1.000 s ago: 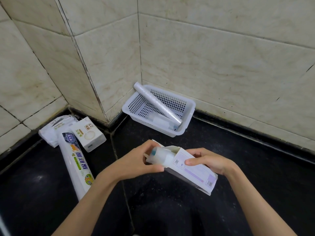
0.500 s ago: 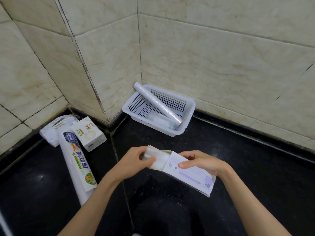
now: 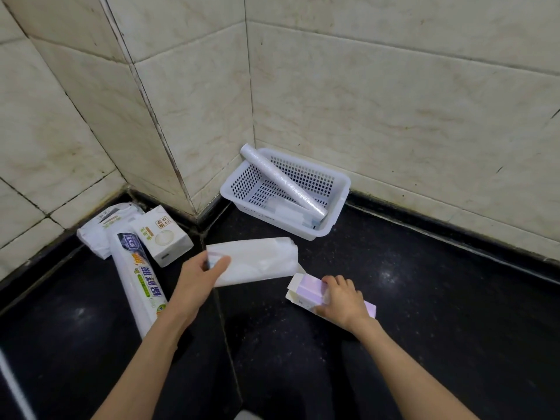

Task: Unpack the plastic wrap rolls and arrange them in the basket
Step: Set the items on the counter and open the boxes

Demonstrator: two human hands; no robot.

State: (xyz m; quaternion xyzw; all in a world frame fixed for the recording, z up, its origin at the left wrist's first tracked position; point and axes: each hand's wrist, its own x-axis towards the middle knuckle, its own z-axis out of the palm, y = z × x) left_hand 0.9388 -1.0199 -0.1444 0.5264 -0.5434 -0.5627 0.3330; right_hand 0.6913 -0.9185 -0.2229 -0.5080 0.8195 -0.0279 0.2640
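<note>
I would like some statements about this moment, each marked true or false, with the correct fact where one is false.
1. The left hand holds a white roll that is out of its box. True.
2. The right hand holds a roll over the basket. False: it rests on the purple box, low by the black counter.
3. The basket is empty. False: a long roll leans in it, one end above the rim.
4. The basket stands in the corner by the tiled wall. True.
5. A printed long pack lies left of the left hand. True.
</note>
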